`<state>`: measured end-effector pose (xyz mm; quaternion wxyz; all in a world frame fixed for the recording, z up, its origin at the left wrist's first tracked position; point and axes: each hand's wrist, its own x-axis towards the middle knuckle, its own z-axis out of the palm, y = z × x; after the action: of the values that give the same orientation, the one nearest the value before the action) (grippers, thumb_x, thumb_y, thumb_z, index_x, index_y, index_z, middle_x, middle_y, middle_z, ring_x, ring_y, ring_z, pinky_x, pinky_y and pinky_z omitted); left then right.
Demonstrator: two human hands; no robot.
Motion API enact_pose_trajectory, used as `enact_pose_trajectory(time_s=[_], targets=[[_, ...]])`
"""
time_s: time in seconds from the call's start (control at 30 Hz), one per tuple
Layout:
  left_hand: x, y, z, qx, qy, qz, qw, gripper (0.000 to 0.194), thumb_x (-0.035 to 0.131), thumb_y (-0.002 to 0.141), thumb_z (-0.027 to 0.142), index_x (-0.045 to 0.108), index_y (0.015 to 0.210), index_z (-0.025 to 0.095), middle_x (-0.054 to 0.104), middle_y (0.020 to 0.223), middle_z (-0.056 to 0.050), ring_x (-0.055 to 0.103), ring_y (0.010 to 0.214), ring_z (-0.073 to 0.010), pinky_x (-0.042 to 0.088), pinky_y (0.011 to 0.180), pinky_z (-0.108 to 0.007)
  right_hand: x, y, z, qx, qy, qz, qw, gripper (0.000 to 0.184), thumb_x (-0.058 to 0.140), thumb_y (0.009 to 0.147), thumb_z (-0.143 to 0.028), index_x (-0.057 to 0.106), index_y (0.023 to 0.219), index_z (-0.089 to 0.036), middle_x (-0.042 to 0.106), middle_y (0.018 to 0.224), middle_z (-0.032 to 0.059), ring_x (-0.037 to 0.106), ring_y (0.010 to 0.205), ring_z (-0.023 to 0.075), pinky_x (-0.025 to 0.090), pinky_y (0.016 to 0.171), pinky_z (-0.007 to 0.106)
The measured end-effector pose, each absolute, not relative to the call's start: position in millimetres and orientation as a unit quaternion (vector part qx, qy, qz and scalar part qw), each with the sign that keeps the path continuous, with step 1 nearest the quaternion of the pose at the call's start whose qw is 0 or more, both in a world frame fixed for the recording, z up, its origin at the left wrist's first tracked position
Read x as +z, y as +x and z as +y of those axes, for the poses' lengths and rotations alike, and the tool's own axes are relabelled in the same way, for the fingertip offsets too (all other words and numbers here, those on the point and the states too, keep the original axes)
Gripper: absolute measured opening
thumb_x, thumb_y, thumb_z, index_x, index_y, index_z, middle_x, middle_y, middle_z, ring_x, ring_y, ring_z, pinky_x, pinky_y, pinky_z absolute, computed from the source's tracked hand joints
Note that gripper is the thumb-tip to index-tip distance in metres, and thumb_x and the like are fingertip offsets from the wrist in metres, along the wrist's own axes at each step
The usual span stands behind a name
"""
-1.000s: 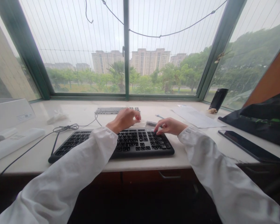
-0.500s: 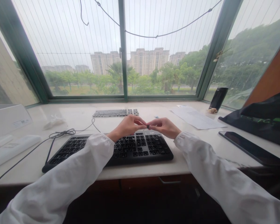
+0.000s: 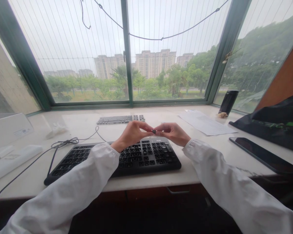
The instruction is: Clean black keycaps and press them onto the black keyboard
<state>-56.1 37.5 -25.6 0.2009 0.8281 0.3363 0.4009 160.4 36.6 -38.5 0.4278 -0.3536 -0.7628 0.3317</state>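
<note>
A small black keycap (image 3: 153, 131) is pinched between the fingertips of both hands, above the back edge of a black keyboard (image 3: 146, 168). My left hand (image 3: 134, 132) is closed on it from the left, thumb and fingers together. From the right, my right hand (image 3: 173, 132) grips it the same way. Many sockets on the keyboard show without their caps, with a few caps still fitted at the right end. Behind my hands, loose keycaps (image 3: 117, 119) lie in rows on the white countertop (image 3: 156, 180). My left sleeve hides part of the keyboard.
A coiled cable (image 3: 72, 140) runs left of the keyboard. White boxes (image 3: 12, 126) stand at the far left, near a crumpled clear plastic bag (image 3: 56, 129). To the right are paper sheets (image 3: 207, 123), a phone (image 3: 263, 154), a black cylinder (image 3: 229, 103) and dark cloth (image 3: 278, 120).
The keycap has turned slightly between my fingertips and shows more of its surface. Both hands stay almost in place; the camera view has tilted a little.
</note>
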Motion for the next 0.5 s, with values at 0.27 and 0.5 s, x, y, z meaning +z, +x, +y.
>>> enact_pose_trajectory(time_s=[0.27,0.5], targets=[[-26.3,-56.9,38.6,0.403,0.827,0.332,0.209,0.02,0.076,0.074,0.039,0.077,0.085,0.022,0.076,0.083,-0.003,0.07,0.079,-0.0169,0.055,0.069,-0.026,-41.4,157.8,35.4,0.244,-0.363,-0.782,0.444,0.03,0.077,0.069,-0.042,0.074,0.085,-0.018,0.07,0.073,0.0028,0.035,0.049,0.0073,0.028,0.045,0.024],[-28.6,-55.0,38.7,0.4,0.837,0.338,0.158,0.013,0.075,0.075,0.035,0.077,0.079,0.023,0.076,0.081,-0.001,0.07,0.077,-0.0172,0.055,0.071,-0.028,-43.1,160.3,35.6,0.195,-0.373,-0.803,0.422,0.032,0.073,0.073,-0.048,0.075,0.089,-0.02,0.072,0.076,0.0028,0.035,0.048,0.0076,0.028,0.046,0.025]])
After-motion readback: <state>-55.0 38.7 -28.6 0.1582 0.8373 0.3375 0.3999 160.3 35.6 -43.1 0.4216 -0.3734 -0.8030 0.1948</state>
